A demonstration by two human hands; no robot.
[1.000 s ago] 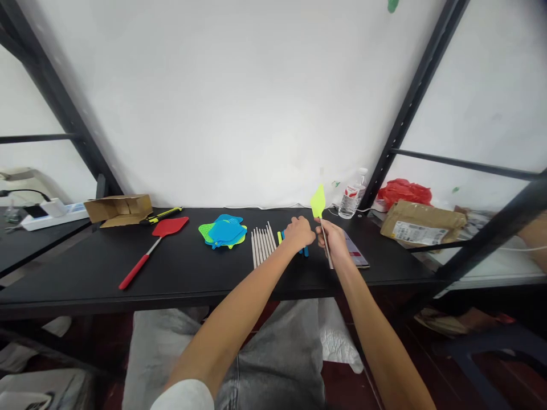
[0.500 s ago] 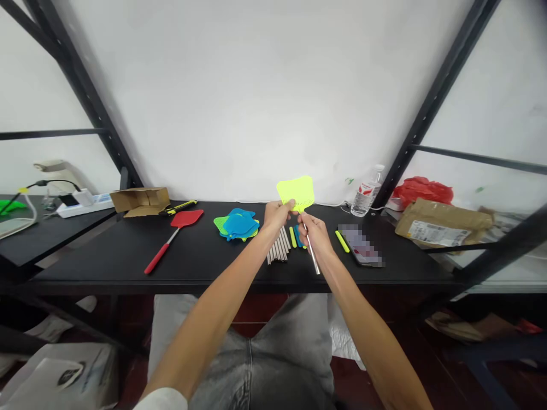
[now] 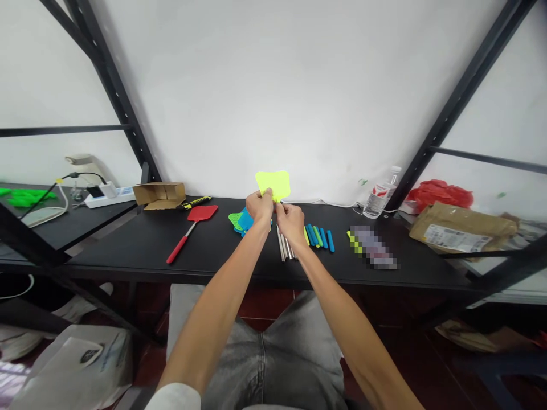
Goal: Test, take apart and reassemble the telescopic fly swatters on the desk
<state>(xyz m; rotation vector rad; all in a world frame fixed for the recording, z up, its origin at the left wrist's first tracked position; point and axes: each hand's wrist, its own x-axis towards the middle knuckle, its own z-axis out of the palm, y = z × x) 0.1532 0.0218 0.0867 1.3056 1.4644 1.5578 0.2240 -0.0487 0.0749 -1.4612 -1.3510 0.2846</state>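
Observation:
My left hand (image 3: 259,207) is closed on the lower edge of a yellow fly swatter head (image 3: 273,182), raised above the desk. My right hand (image 3: 291,221) is closed just below the head's neck, around the metal tube seen in it earlier; the fingers mostly hide the tube now. Beneath my right hand, several metal tubes (image 3: 281,246) lie side by side. To their right is a row of blue, green and yellow handle grips (image 3: 323,238). Partly behind my left hand is a pile of blue and green swatter heads (image 3: 243,221).
A complete red fly swatter (image 3: 202,212) lies on the black desk (image 3: 137,245) at left, near an open cardboard box (image 3: 160,196) and a yellow-black cutter (image 3: 197,201). At right are a pixelated phone (image 3: 375,247), a water bottle (image 3: 380,193) and a parcel (image 3: 465,228).
The view has shifted. My right hand has turned and come closer to my left, and the tube that pointed down from it is now largely hidden. The swatter head stays in my left hand.

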